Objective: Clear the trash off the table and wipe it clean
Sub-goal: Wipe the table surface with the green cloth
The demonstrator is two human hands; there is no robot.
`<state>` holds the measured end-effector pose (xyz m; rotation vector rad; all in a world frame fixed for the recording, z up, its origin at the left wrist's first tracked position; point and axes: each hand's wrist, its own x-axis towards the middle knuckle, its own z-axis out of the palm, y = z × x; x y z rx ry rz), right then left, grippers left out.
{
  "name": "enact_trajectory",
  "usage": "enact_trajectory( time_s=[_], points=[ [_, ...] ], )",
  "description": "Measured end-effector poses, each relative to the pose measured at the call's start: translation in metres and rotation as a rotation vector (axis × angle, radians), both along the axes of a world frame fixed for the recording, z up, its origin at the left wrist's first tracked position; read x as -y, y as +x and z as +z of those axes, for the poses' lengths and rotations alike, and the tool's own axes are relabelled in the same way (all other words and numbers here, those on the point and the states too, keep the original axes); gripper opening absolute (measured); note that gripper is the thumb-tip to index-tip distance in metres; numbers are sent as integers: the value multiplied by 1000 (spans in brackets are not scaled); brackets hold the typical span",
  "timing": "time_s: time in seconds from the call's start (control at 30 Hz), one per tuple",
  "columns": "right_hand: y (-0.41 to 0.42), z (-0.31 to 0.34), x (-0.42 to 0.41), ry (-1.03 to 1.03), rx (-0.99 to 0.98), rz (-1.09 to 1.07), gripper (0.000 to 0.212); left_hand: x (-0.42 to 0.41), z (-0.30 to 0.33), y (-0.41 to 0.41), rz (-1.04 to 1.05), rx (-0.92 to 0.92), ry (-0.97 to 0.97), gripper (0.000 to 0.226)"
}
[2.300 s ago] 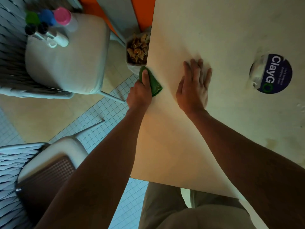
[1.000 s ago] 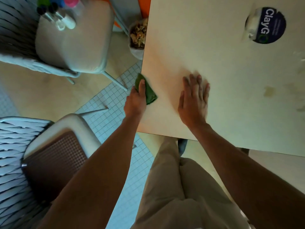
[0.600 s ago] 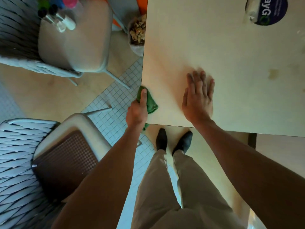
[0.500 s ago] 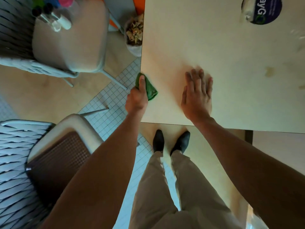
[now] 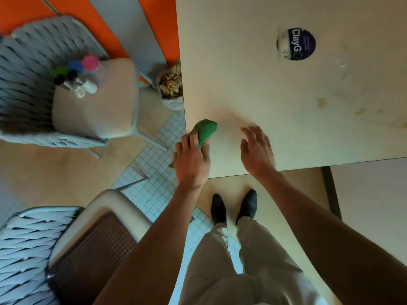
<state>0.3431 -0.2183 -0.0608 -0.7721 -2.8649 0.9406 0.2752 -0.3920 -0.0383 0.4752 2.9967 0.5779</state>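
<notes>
We look straight down on the pale table (image 5: 275,89), which fills the upper right of the view. Our left hand (image 5: 191,159) sits at the table's near left corner, at about 9 o'clock from the right hand, with its fingers curled round a bunched green cloth (image 5: 206,129). The cloth pokes out past the fingertips toward 12 o'clock and lies on the tabletop just inside the left edge. Our right hand (image 5: 256,150) is over the table near its front edge, fingers spread and loosely bent, gripping nothing; we cannot tell whether the palm touches the surface.

Far across the table, at about 1 o'clock from the right hand, is a round dark sticker (image 5: 300,44) reading "ClayGo", partly peeled at its left side. Faint brownish stains (image 5: 321,102) mark the tabletop at 2 o'clock.

Off the table's left edge, at 11 o'clock from the cloth, a white bag of crumpled trash (image 5: 170,86) stands on the floor. Further left, a cushioned chair (image 5: 97,100) carries several bottles (image 5: 76,75) with coloured caps. A second chair (image 5: 72,245) sits at 7 o'clock.
</notes>
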Motion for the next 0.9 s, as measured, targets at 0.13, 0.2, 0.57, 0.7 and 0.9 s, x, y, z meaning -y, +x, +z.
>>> enact_trajectory(
  time_s=[0.13,0.2,0.57,0.7,0.9],
  points=[
    [12,13,-9,-77,-8,-153,42,-49,8,-12,-259,-68,-39,48],
    [16,16,-15,-90,-17,-217,42,-65,3,-12,-361,-25,-101,56],
    [-16,13,17,93,-79,-87,39,-23,-28,-14,-496,221,-98,64],
    [-37,-9,27,145,81,35,44,1,-31,-29,-234,281,-62,55],
    [-26,-20,18,247,203,56,56,-8,-35,-48,-253,189,-114,53]
  ],
)
